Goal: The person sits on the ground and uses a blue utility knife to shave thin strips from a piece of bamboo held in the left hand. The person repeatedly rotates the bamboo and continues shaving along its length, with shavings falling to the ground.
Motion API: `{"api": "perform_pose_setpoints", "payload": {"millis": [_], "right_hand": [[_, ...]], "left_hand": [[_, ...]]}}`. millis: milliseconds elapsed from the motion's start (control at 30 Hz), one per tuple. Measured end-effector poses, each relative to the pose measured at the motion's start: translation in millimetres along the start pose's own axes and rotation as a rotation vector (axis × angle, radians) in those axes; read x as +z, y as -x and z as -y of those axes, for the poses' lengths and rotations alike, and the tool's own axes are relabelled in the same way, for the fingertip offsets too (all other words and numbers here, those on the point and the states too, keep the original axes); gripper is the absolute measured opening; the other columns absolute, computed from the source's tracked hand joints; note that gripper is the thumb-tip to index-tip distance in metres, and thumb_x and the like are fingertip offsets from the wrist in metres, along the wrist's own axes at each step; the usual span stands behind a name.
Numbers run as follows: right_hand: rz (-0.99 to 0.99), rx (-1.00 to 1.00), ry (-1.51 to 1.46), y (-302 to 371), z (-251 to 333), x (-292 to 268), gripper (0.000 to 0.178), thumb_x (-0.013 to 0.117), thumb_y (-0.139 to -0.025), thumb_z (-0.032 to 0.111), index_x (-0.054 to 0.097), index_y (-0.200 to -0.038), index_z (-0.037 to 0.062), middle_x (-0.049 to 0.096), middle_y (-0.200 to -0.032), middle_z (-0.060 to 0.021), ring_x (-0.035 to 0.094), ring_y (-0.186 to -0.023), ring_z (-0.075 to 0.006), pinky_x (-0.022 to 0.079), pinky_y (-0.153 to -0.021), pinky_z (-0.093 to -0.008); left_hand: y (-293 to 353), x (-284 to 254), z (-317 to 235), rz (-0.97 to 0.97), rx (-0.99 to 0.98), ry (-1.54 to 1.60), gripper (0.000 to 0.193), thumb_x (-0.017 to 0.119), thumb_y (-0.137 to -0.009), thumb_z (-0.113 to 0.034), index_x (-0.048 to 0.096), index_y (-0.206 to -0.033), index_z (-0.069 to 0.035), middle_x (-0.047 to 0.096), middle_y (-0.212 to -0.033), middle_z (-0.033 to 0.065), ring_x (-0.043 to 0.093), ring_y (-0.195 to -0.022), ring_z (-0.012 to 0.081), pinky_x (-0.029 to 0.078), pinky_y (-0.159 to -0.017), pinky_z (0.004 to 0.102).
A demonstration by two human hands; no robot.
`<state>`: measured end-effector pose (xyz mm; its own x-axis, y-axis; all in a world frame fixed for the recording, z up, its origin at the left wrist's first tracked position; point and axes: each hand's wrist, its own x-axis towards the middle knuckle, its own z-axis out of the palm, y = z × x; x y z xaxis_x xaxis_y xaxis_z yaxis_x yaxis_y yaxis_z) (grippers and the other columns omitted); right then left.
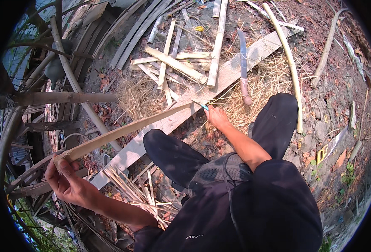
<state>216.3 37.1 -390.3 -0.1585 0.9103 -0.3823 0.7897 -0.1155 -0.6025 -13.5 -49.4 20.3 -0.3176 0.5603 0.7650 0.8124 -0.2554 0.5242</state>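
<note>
**Bamboo strip held at both ends over a plank**

Sat on bare ground among dry straw and bamboo offcuts. Gripped the near end of a long bamboo strip with the left hand, fingers curled shut around it at the lower left. Ran the strip slantwise up and to the right, its far tip meeting the grey wooden plank just in front of the right hand. Closed the right hand around a small blue-handled tool, its tip touching or just beside the strip's far end; cannot tell which. Kept both knees in dark trousers drawn up between the two hands.

Left a long curved knife lying across the plank, well apart from both hands, handle toward the body. Piled split bamboo pieces on and beside the plank's far stretch. Heaped thin slivers by the left forearm. Stacked thicker poles at the left.
</note>
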Motion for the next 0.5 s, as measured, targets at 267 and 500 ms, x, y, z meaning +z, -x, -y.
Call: {"api": "perform_pose_setpoints", "payload": {"millis": [267, 500], "right_hand": [[-0.016, -0.280, -0.649, 99, 134, -127, 0.025, 0.044, -0.096, 0.026, 0.045, -0.109, 0.0051, 0.054, -0.062, -0.0268, 0.055, -0.063, -0.0466, 0.039, -0.057, -0.0489], [-0.156, -0.569, -0.523, 141, 148, -123, 0.017, 0.049, -0.092, 0.014, 0.042, -0.098, -0.0006, 0.053, -0.056, -0.0199, 0.055, -0.054, -0.0408, 0.041, -0.050, -0.0473]], "left_hand": [[4, 4, 0, 0.025, 0.060, 0.171, 0.027, 0.065, -0.088, -0.021, 0.057, -0.103, -0.001, 0.061, -0.092, 0.0084, 0.052, -0.073, 0.0096, 0.041, -0.060, 0.0209], [5, 3, 2, 0.145, 0.179, 0.247, 0.031, 0.065, -0.088, -0.024, 0.053, -0.106, -0.002, 0.060, -0.093, 0.0109, 0.053, -0.074, 0.0122, 0.041, -0.058, 0.0218]]}}
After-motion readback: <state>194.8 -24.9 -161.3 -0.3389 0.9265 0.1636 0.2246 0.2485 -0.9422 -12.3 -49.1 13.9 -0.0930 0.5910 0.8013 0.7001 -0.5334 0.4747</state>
